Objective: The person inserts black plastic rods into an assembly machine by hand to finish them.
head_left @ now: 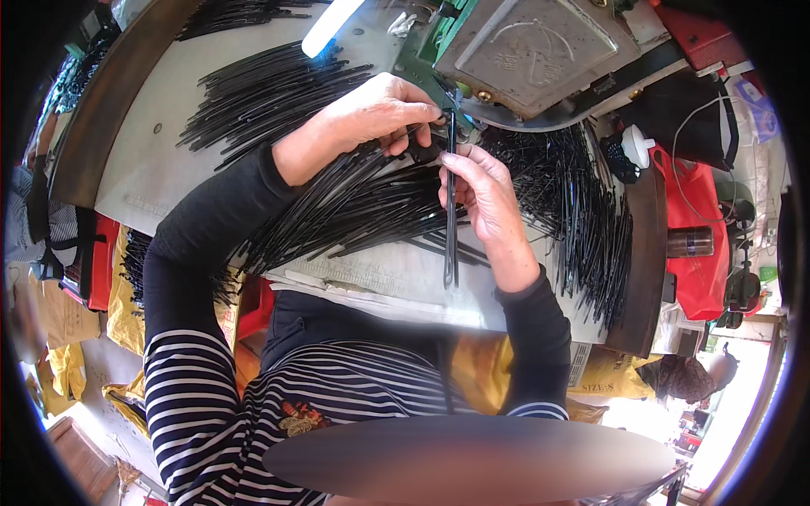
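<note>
Across a pale, curved workbench with a brown raised rim (135, 173), a person in a black-and-white striped top (337, 363) works from between six and seven o'clock, facing a green-and-grey metal machine (540, 55) at one o'clock. Loose heaps of thin black strips surround the work: a dense tangle (586, 219) between two and three o'clock, a fanned pile (253, 97) between ten and eleven, and a slanting bundle (337, 223) toward ten. At three o'clock hangs a bright red plastic bag (696, 261); a glowing white tube lamp (329, 29) shines just short of twelve. The bare right hand (489, 194), at two o'clock, pinches a slender, glossy black piece (450, 223) between thumb and finger, its lower end pointing to six. The bare left hand (371, 114), between eleven and twelve, brings bent fingertips to the piece's upper end beside the machine; whether they grip it cannot be told.
</note>
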The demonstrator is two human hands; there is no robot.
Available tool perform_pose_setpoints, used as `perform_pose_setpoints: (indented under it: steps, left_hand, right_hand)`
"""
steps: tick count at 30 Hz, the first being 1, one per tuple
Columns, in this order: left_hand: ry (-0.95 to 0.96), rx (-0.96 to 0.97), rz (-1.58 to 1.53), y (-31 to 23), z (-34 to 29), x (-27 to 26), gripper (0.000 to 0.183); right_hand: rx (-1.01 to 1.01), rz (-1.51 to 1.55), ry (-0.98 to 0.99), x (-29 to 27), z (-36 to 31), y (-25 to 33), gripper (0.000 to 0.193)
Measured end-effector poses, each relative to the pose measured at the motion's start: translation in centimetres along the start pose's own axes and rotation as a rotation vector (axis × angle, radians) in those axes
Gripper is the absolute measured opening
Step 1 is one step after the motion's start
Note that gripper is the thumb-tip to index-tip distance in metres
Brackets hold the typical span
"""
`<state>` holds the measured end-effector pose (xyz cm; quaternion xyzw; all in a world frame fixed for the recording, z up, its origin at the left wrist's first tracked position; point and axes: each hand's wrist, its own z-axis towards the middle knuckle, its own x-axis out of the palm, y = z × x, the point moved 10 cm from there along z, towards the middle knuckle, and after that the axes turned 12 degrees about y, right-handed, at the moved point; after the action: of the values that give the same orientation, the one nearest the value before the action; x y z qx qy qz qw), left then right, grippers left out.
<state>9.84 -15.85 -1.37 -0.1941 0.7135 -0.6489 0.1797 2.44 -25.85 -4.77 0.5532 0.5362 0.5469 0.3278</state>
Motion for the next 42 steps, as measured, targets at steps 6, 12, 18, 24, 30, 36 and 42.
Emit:
perform_pose_setpoints:
  steps: [6, 12, 18, 24, 30, 36, 42]
  left_hand:
    - [0.064, -0.056, -0.084, -0.1, -0.7, 0.7, 0.041]
    - [0.081, -0.068, -0.184, 0.9, -0.3, 1.1, 0.034]
    - [0.061, -0.035, -0.27, 1.5, -0.1, 1.1, 0.027]
    - [0.056, -0.066, -0.238, 1.6, 0.1, 1.2, 0.025]
    - [0.015, 0.019, -0.08, 0.6, -0.2, 1.0, 0.028]
    - [0.02, 0.045, -0.053, 0.7, -0.1, 1.2, 0.03]
    - [-0.017, 0.075, -0.004, 0.0, -0.1, 1.0, 0.03]
  right_hand:
    - [0.012, -0.038, -0.003, 0.6, 0.1, 0.7, 0.013]
    - [-0.038, -0.007, -0.001, 0.6, 0.5, 0.6, 0.013]
    - [-0.042, -0.025, 0.027, 1.1, 0.6, 1.0, 0.012]
    - [-0.071, -0.041, 0.044, 0.6, 0.9, 1.2, 0.016]
    - [-0.072, -0.089, 0.055, 0.9, 1.4, 1.6, 0.015]
    - [-0.081, -0.073, 0.028, 0.8, 1.5, 0.9, 0.015]
    - [-0.107, -0.079, 0.015, 0.7, 1.8, 1.6, 0.014]
